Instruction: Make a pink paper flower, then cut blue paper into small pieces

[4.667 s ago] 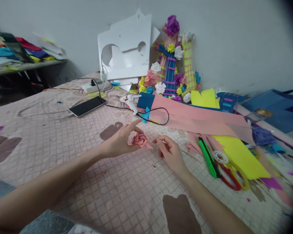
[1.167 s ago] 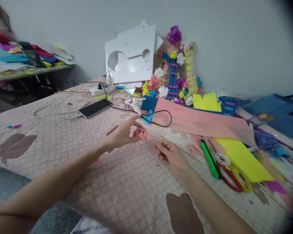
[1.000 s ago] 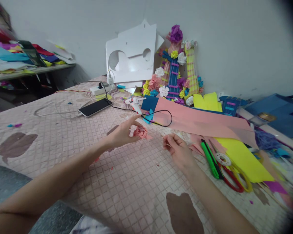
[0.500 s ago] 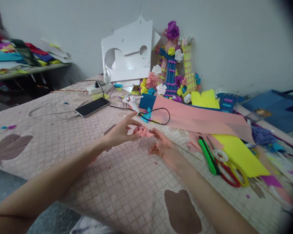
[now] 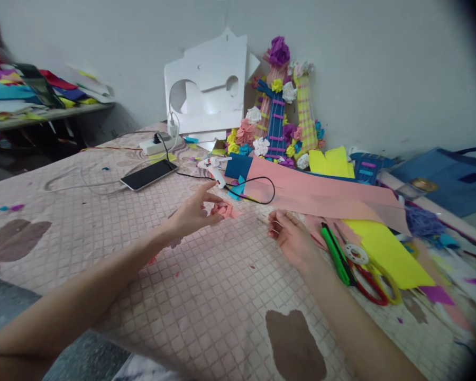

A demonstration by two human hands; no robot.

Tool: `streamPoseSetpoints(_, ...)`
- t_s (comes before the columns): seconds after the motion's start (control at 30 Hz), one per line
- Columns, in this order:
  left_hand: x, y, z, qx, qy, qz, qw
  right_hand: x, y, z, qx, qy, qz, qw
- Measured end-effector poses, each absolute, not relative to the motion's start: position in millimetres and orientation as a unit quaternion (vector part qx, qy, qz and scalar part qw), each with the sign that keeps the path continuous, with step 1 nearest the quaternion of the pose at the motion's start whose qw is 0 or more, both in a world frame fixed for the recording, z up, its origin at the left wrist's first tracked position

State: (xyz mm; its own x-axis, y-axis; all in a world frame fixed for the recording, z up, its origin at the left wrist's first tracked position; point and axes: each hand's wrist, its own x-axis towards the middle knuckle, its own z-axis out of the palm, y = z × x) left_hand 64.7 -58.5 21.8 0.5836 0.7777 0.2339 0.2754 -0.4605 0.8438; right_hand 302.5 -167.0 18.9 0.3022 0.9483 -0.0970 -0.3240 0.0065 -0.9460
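My left hand (image 5: 194,211) is closed on a small pink paper flower (image 5: 223,210), pinched between thumb and fingers just above the quilted cloth. To its right, my right hand (image 5: 289,235) has its fingers curled together around a thin wooden stick (image 5: 263,219). One end of the stick pokes out toward the flower, and the rest is hidden by the hand. Beyond the flower lies a white glue gun (image 5: 214,168) with a black cord. Long pink paper (image 5: 321,188) stretches behind my right hand.
A green cutter (image 5: 335,254) and scissors (image 5: 375,280) lie to the right beside yellow paper (image 5: 392,254). A phone (image 5: 148,174) and a power strip (image 5: 158,144) with cables are on the left. Flower-decorated paper guitars (image 5: 276,119) and white boards (image 5: 206,95) lean against the wall.
My right hand has moved right, away from the flower, and closed on the stick that was lying on the cloth. My left hand has shifted slightly left with the flower.
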Motion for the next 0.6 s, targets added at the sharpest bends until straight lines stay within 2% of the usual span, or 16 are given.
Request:
streamPoseSetpoints(0.13,64,-57,21,0.801,0.335,0.31,0.387,311,-166,27,-0.506,-0.322,0.475,0.644)
streamPoseSetpoints(0.23,64,-57,21,0.803,0.335,0.312,0.383,314,-166,29,-0.535,-0.366,0.448,0.616)
streamPoseSetpoints(0.4,68,-68,22,0.846,0.259,0.269,0.381,316,-168,21,-0.617,-0.505,0.292,0.528)
streamPoseSetpoints(0.6,79,-88,15,0.874,0.21,0.248,0.362,298,-172,9,-0.586,-0.578,0.285,0.491)
